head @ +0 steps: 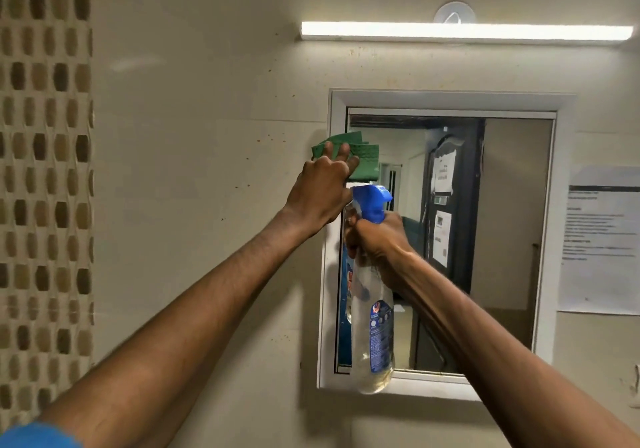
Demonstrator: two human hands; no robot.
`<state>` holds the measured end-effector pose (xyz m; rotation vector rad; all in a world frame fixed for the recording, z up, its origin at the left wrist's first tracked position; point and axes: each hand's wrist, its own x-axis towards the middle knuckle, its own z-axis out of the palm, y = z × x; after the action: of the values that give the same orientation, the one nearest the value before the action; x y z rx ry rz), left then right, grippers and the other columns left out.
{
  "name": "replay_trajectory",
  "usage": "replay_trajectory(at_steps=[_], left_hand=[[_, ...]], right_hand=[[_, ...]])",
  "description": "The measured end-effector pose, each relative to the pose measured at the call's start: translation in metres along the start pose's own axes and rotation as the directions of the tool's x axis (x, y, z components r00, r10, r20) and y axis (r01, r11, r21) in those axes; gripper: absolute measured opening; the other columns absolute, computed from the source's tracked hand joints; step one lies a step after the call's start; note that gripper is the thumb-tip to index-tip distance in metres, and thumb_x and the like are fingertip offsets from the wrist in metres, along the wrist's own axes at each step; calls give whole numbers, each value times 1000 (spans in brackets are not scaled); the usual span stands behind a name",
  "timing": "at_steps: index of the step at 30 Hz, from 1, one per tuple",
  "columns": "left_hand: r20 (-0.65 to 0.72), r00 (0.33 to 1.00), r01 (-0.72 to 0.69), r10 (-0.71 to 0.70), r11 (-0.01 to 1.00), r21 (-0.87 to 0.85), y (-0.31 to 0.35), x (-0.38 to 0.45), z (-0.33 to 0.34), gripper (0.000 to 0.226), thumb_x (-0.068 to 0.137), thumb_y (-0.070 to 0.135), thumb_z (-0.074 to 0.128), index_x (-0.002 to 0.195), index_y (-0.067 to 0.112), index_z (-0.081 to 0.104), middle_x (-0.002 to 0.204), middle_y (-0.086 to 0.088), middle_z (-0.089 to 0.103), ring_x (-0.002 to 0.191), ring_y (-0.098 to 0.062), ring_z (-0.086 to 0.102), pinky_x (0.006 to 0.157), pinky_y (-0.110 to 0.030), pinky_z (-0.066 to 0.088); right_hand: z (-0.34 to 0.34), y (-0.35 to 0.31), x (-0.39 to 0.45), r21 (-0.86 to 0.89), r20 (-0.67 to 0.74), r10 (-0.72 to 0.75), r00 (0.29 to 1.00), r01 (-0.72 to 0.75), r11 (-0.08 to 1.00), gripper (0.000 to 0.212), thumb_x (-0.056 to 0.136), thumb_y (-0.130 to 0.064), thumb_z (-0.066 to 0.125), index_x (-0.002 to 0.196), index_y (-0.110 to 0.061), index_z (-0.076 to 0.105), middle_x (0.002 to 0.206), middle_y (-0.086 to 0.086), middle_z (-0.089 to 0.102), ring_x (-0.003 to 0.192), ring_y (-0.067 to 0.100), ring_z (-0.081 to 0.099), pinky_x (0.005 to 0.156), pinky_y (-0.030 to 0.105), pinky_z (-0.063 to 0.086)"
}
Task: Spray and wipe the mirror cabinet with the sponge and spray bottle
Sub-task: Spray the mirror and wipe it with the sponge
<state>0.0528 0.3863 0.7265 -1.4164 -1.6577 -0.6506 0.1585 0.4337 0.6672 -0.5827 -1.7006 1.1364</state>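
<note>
The mirror cabinet [446, 101] hangs on the wall, with bare tile wide to its left and a paper notice [601, 240] close off its right edge. At its upper left corner, the left hand [320, 193] presses the green sponge [360, 157] flat across the frame with straight fingers. Just below, against the cabinet's left edge, the right hand [375, 236] grips the neck of the spray bottle [374, 326]; the bottle's long axis stands upright and its blue nozzle points toward the mirror.

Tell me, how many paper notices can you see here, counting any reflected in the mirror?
3: one notice on the wall right of the mirror cabinet; two reflected on the dark door, upper and lower.
</note>
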Motion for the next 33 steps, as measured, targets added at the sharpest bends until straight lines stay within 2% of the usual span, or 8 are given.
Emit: replay_trajectory(at_steps=[2, 7, 13, 19, 23, 27, 31, 33], left_hand=[[-1, 1000, -5, 5, 1000, -11, 0, -6, 3, 50, 85, 10, 53, 135, 19, 50, 150, -7, 37, 140, -33, 31, 101, -49, 41], [21, 1000, 5, -4, 999, -46, 2, -23, 10, 53, 83, 10, 52, 136, 18, 49, 150, -9, 38, 139, -33, 32, 100, -50, 42], [38, 999, 26, -23, 998, -64, 4, -46, 22, 54, 86, 10, 54, 139, 19, 45, 149, -8, 38, 138, -30, 33, 103, -44, 40], [75, 996, 61, -54, 993, -101, 10, -65, 30, 53, 88, 10, 51, 140, 21, 44, 151, -7, 35, 141, -29, 29, 107, -45, 36], [100, 993, 80, -68, 989, -125, 12, -76, 33, 60, 82, 4, 50, 140, 22, 45, 151, -6, 35, 141, -27, 30, 105, -45, 38], [119, 990, 96, -78, 984, -152, 14, -88, 36, 63, 80, 0, 50, 139, 22, 47, 150, -6, 36, 141, -26, 30, 107, -45, 39], [130, 988, 109, -86, 978, -177, 17, -99, 39, 64, 77, -2, 50, 137, 20, 49, 149, -6, 39, 140, -26, 32, 107, -46, 39], [136, 986, 119, -95, 977, -179, 18, -103, 40, 64, 77, -2, 49, 137, 21, 49, 149, -6, 38, 140, -25, 31, 106, -47, 39]], right_hand=[[2, 4, -4, 45, -3, 4, 1000, -4, 999, 13, 81, 5, 51, 75, -5, 58, 61, 13, 58, 55, 26, 54, 54, 36, 45], [5, 14, -13, 105, 29, 40, 999, -43, 994, 28, 69, 10, 48, 85, -9, 61, 60, 9, 59, 50, 24, 54, 52, 33, 45], [4, 30, -18, 104, 62, 86, 994, -92, 990, 24, 78, 8, 54, 93, -9, 59, 51, -2, 61, 50, 19, 57, 54, 33, 49], [2, 50, -29, 60, 73, 150, 986, -154, 986, 27, 71, 9, 59, 86, -14, 58, 51, 1, 65, 42, 15, 58, 40, 22, 45], [5, 63, -32, 42, 85, 185, 979, -189, 981, 29, 65, 10, 67, 75, -16, 56, 60, 8, 66, 45, 18, 58, 44, 24, 45], [10, 78, -35, 22, 28, 217, 976, -218, 976, 19, 75, 2, 64, 68, -14, 56, 50, 6, 64, 39, 16, 55, 41, 21, 43], [15, 90, -43, 5, -13, 217, 976, -217, 976, 13, 56, -5, 62, 49, -15, 58, 43, 6, 59, 43, 24, 54, 48, 31, 45], [16, 95, -47, 29, 3, 218, 976, -218, 976, 13, 48, -5, 61, 53, -16, 58, 48, 9, 61, 45, 25, 56, 49, 32, 44]])
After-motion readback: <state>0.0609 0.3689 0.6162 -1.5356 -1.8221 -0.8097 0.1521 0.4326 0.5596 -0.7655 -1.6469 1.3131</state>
